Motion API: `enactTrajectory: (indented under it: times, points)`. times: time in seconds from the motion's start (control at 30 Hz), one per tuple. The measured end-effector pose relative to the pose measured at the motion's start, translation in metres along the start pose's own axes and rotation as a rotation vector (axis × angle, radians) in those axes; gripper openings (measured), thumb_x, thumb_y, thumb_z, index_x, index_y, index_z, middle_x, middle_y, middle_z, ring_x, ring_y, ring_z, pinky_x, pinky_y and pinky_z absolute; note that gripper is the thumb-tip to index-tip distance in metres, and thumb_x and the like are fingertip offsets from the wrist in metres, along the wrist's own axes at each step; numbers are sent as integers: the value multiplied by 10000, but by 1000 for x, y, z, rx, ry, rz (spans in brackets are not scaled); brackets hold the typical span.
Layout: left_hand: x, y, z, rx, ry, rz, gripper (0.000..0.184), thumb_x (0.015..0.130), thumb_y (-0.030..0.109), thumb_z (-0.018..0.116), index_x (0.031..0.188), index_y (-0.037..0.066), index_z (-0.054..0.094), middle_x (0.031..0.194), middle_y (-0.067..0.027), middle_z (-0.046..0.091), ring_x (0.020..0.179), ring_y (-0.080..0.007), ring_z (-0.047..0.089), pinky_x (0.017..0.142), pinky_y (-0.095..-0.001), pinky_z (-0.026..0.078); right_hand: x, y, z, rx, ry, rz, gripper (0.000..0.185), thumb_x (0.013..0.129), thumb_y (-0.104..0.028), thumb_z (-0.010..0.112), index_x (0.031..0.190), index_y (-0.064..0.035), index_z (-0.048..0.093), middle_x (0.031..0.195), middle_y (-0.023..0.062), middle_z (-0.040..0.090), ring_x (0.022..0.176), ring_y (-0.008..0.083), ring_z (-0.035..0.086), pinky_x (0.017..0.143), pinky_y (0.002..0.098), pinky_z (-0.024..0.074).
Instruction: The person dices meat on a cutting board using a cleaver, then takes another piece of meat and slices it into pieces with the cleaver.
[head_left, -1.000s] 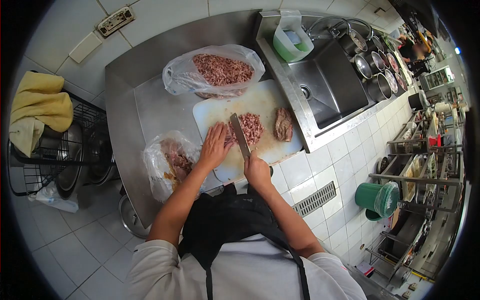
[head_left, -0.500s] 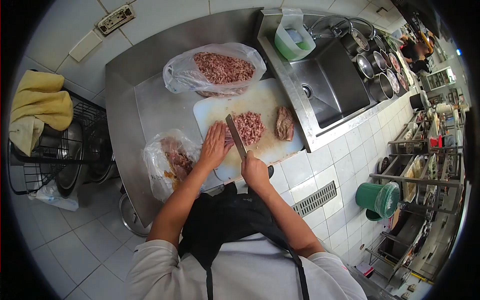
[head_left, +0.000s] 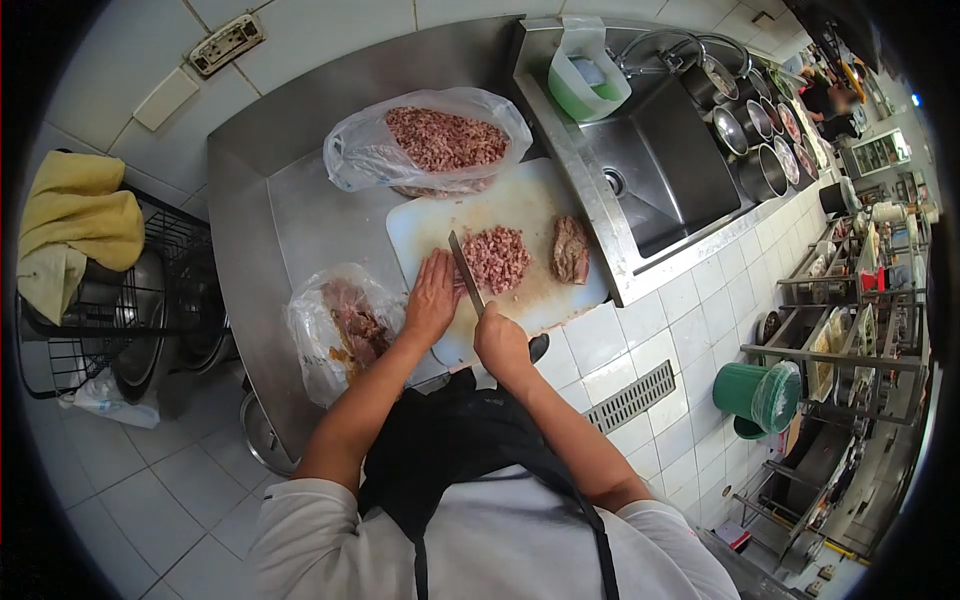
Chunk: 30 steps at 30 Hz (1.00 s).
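Diced meat (head_left: 500, 260) lies in a heap on a white chopping board (head_left: 422, 218). On the heap's left side, my right hand (head_left: 502, 343) grips the handle of a kitchen knife (head_left: 465, 270), its blade pointing away from me. My left hand (head_left: 432, 300) presses down with fingers together on strips of meat (head_left: 459, 274), mostly hidden beneath it, right beside the blade. A whole slab of meat (head_left: 570, 250) rests on the board's right side. Behind the board is a clear plastic bag (head_left: 360, 150) of diced meat; left of my hand, another plastic bag (head_left: 318, 340) holds larger pieces.
A steel sink (head_left: 660, 160) with a green-and-white container (head_left: 588, 85) on its rim adjoins the counter (head_left: 300, 215) on the right. Several metal pots stand beyond it. A wire rack (head_left: 170, 260) with a yellow cloth (head_left: 85, 210) is at left, a green bin (head_left: 745, 400) at right.
The knife and my right hand have shifted slightly left toward my left hand, and the blade now shows more edge-on. My left hand stays on the meat strips.
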<state>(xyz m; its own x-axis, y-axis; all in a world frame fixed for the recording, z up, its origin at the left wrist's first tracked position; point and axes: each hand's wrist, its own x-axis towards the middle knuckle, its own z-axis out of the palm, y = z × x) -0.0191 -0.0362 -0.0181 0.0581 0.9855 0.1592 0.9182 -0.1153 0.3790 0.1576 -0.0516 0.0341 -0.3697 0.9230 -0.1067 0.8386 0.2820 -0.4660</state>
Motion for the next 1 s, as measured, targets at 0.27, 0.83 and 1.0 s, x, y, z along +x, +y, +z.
enactTrajectory:
  times: [0.27, 0.83, 1.0]
  points:
    - [2, -4, 3, -22, -28, -1, 686, 947, 204, 675, 1513, -87, 418, 1559, -245, 440, 1510, -390, 366, 1285, -507, 255, 33, -2, 22, 64, -19, 47, 184, 953, -133, 593, 1009, 32, 534, 748, 280, 707, 707, 449, 732, 639, 541, 596]
    - [0, -4, -11, 4, -21, 51, 847, 891, 292, 778, 1535, -79, 372, 1573, -251, 420, 1511, -388, 365, 1280, -496, 268, 43, 14, 6, 196, -23, 54, 216, 993, -179, 607, 997, 32, 559, 809, 334, 680, 756, 517, 680, 696, 602, 547]
    - [0, -2, -16, -62, -21, 27, 836, 899, 294, 771, 1538, -71, 375, 1567, -258, 427, 1509, -392, 369, 1275, -502, 276, 30, -1, -5, 130, 100, 11, 201, 985, -166, 619, 999, 25, 558, 767, 313, 668, 714, 504, 686, 655, 591, 555]
